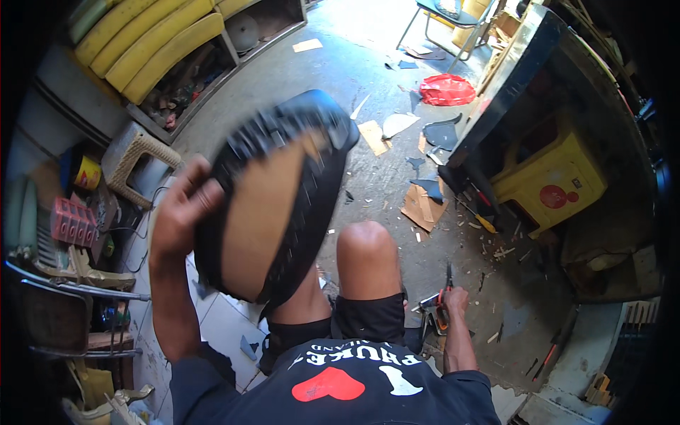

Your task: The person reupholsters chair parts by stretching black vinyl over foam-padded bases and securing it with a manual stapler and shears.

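My left hand (183,212) grips the near-left edge of a seat pad, lifted and tilted over my left leg. Its brown board underside (258,219) faces up toward me, with black cover material (297,234) folded around the rim in a ragged, partly blurred edge. Low at my right side, my right hand (455,300) is closed around a hand tool (440,320) with orange, black and silver parts. Its exact kind is hard to make out, and my fingers hide part of it.
Scraps of cardboard (423,207) and dark cover material (443,132) litter the floor ahead. A red plastic bag (448,91) lies farther off. On the right, a yellow plastic stool (556,185) lies under a slanted panel. At left stand a beige woven-pattern stool (138,159) and stacked yellow cushions (152,42).
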Demonstrator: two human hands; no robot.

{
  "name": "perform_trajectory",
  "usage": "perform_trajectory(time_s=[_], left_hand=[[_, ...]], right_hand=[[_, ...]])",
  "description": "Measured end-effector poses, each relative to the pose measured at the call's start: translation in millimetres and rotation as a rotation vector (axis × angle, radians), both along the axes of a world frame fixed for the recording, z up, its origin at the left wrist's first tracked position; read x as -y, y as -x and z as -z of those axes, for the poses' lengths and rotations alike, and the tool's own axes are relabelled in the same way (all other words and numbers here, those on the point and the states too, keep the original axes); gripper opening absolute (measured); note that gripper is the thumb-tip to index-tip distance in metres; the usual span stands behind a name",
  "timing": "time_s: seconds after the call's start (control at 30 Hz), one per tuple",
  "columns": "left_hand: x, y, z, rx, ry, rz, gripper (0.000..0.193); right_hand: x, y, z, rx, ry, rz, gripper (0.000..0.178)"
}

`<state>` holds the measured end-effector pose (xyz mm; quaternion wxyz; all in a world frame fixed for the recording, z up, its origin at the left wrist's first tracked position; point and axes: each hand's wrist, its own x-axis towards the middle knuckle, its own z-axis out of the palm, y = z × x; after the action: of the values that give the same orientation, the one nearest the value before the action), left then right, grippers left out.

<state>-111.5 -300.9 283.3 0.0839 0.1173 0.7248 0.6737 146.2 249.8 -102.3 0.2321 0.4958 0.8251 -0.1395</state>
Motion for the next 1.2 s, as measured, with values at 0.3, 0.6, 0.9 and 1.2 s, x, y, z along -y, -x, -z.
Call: perform_trajectory(time_s=[0.3,0.6,0.9,1.2], left_hand=[[-2,-16,64,0.303,-0.647,-0.463,0.047],[-18,-161,168,0.325,-0.144,-0.803,0.044],[-76,-127,114,-0.387,0.720,-0.764,0.084],[-191,-89,67,-0.977,0.987,0.781,0.071]], right_hand=[[98,81,-170,-1.285,1.306,0.100,0.081],[133,124,-254,-1.052,0.613,-0.927,0.070],[111,111,-256,-0.950,0.983,-0.612,0.076],[118,51,-221,-0.741,1.095,-0.367,0.062]])
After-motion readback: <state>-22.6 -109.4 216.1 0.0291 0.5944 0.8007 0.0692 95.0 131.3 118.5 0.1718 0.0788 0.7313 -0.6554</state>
